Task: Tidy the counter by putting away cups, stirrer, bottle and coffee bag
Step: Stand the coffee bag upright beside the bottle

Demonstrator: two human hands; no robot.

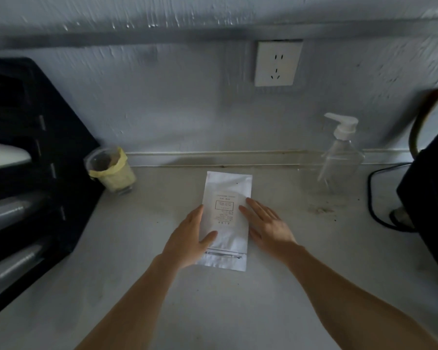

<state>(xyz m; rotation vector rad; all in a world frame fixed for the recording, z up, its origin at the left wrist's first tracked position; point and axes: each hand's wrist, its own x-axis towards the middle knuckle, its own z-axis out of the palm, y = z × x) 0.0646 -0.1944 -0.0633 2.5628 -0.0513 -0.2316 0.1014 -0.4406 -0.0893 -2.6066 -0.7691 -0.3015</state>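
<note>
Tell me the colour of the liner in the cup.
Pale yellow liner, folded over the cup rim; head view.

Small printed label on white coffee bag (225, 210), text too blurred to read

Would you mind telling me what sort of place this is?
Probably a coffee or drinks prep counter: a flat white coffee bag on the pale counter, a clear pump bottle, and a black rack holding stacked cups.
</note>
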